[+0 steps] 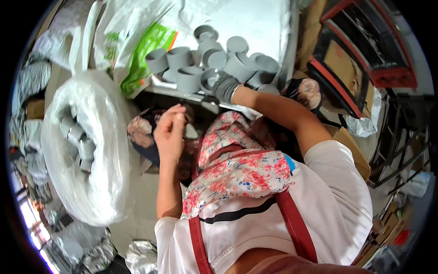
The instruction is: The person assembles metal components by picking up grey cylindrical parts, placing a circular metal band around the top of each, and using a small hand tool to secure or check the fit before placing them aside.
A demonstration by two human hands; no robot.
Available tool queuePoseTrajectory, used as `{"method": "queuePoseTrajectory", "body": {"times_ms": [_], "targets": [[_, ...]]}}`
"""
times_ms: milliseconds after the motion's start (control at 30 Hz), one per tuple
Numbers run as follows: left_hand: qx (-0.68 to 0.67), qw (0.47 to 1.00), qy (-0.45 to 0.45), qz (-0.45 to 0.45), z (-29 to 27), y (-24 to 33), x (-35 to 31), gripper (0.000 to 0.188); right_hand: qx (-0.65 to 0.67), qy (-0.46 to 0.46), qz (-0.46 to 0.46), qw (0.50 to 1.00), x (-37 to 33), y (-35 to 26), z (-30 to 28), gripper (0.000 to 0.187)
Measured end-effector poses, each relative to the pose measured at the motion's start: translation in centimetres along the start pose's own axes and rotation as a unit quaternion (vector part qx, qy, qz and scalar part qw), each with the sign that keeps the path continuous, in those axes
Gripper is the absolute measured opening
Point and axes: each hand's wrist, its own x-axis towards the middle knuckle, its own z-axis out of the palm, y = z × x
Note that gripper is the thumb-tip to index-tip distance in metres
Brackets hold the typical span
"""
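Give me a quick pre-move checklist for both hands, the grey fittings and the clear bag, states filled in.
1. Right hand at the pile of grey fittings: ok, at its near edge.
2. Right-hand grip on a fitting: cannot tell, fingertips are obscured.
3. Left hand clear of the tabletop: ok, nearer the body than the table edge.
4. Both hands gloved: not ok, grey glove on the right only.
5. Clear plastic bag open: ok, fittings inside show through its mouth.
6. Tabletop fittings lined up: not ok, heaped at mixed angles.
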Motion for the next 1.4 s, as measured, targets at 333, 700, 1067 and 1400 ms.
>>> {"method": "queuePoseTrajectory", "body": {"times_ms": [333,700,1067,1400], "targets": [[0.125,0.924,-0.314,0.176,6.6,0.4,2.7,0.014,-0.050,0.173,-0.117,0.977,-13.1,1.0,-14.8,0.021],[-0.248,0.938,-0.167,-0.173,8.6,-2.9,2.1,0.012,-0.259,0.407,0.520,0.705,-34.4,33.9,-30.0,0.027],[-0.251,0.938,-0.115,-0.210,9.4,-3.8,2.0,0.021,-0.229,0.156,0.623,0.731,-37.7,40.7,-30.5,0.034],[-0.215,0.948,-0.147,-0.184,10.1,-2.4,2.2,0.023,-0.192,0.233,0.621,0.723,-38.9,38.0,-31.7,0.030]]}}
